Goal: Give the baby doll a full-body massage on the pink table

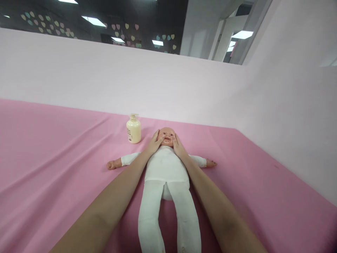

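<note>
Bare forearms extend from the lower edge to the doll point(166, 163), supine on the pink sheet point(79, 140). Left hand point(154, 143) and right hand point(179, 147) lie open, cupping opposite cheeks, apparently to steady the head; fingertip contact is unclear. Pump bottle point(134, 130) stands upright beside, within reach.

Through the head camera I look forward and down from near the doll's legs point(149, 218), toward the white wall point(118, 84) beyond.
</note>
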`<state>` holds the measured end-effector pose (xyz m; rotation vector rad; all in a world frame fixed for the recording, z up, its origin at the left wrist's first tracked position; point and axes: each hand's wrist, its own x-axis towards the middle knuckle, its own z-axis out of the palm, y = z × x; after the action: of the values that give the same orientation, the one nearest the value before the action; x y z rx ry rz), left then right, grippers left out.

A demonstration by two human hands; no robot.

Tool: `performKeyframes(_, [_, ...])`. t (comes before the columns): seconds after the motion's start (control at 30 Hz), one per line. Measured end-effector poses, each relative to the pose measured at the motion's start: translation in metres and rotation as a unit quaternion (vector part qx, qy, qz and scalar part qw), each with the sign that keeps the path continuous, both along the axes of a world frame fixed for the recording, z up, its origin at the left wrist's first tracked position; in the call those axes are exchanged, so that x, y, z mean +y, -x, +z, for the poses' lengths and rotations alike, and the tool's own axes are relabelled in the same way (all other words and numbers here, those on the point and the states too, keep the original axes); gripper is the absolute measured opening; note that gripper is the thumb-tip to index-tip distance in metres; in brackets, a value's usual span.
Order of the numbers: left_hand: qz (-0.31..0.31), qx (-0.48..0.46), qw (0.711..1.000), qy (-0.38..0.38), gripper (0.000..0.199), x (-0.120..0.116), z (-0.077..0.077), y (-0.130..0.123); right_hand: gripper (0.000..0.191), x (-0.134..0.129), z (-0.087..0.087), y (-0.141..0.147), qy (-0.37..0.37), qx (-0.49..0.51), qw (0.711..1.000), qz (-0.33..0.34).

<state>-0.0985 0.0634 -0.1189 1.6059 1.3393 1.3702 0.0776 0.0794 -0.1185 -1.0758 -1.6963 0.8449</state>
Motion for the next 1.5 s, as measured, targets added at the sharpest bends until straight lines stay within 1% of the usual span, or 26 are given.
performKeyframes(0.07, [-0.002, -0.004, 1.000, 0.002, 0.080, 0.003, -0.003, 0.001, 0.066, 0.000, 0.001, 0.000, 0.005, 0.009, 1.000, -0.009])
performKeyframes(0.2, [-0.012, -0.007, 1.000, -0.014, 0.080, 0.005, -0.006, 0.001, 0.061, -0.002, 0.003, 0.000, 0.028, 0.017, 0.998, -0.060])
performKeyframes(0.27, [-0.008, 0.000, 1.000, -0.023, 0.076, 0.004, -0.006, 0.001, 0.056, -0.002, 0.004, -0.001, 0.028, -0.012, 0.996, -0.080])
performKeyframes(0.4, [-0.006, 0.005, 0.999, -0.042, 0.068, 0.004, -0.005, 0.001, 0.047, -0.003, 0.006, -0.005, 0.021, -0.088, 0.991, -0.095])
performKeyframes(0.6, [0.000, 0.014, 0.997, -0.072, 0.059, 0.003, -0.004, 0.002, 0.038, -0.006, 0.007, -0.007, 0.013, -0.105, 0.988, -0.116])
performKeyframes(0.73, [0.039, 0.023, 0.997, -0.068, 0.055, 0.003, -0.002, 0.003, 0.039, -0.008, 0.008, -0.007, 0.010, -0.109, 0.988, -0.108])
performKeyframes(0.87, [0.080, 0.047, 0.993, -0.076, 0.054, 0.001, 0.001, 0.004, 0.037, -0.008, 0.009, -0.006, 0.007, -0.109, 0.987, -0.115])
performKeyframes(0.97, [0.080, 0.057, 0.991, -0.087, 0.056, -0.001, 0.002, 0.004, 0.040, -0.008, 0.008, -0.006, 0.002, -0.103, 0.987, -0.122])
performKeyframes(1.07, [0.063, 0.060, 0.992, -0.094, 0.059, -0.004, 0.002, 0.003, 0.043, -0.009, 0.008, -0.005, -0.004, -0.097, 0.987, -0.125])
performKeyframes(1.13, [0.050, 0.059, 0.993, -0.085, 0.062, -0.006, 0.002, 0.001, 0.046, -0.010, 0.008, -0.004, -0.004, -0.090, 0.989, -0.121])
performKeyframes(1.23, [0.032, 0.056, 0.996, -0.064, 0.070, -0.009, 0.004, -0.002, 0.051, -0.012, 0.008, -0.004, -0.003, -0.086, 0.992, -0.092])
performKeyframes(1.37, [0.009, 0.049, 0.997, -0.057, 0.088, -0.009, 0.004, -0.003, 0.060, -0.016, 0.011, -0.005, 0.001, -0.087, 0.996, -0.029])
performKeyframes(1.43, [-0.006, 0.044, 0.997, -0.057, 0.097, -0.009, 0.003, -0.001, 0.069, -0.017, 0.011, -0.006, 0.009, -0.084, 0.996, -0.014])
performKeyframes(1.5, [-0.017, 0.039, 0.998, -0.053, 0.103, -0.008, 0.003, 0.000, 0.073, -0.017, 0.012, -0.006, 0.019, -0.076, 0.997, -0.013])
